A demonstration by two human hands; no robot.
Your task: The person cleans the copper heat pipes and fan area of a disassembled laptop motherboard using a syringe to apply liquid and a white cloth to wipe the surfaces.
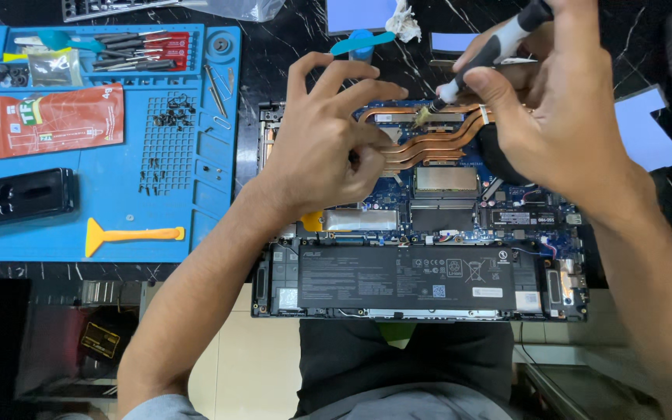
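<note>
Head view: right hand (561, 117) fingers grip a screwdriver (491, 50) over the laptop's copper pipes (429, 144); left hand (324, 144) fingers spread beside.

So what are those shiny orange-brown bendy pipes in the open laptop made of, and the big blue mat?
The curved orange-brown pipes look like copper: reddish metal with a soft shine. The flat blue work mat seems to be rubbery silicone: matte, with moulded trays and little pegs. The grey-and-black screwdriver handle in the right hand looks like plastic, perhaps with rubber grip.
</note>
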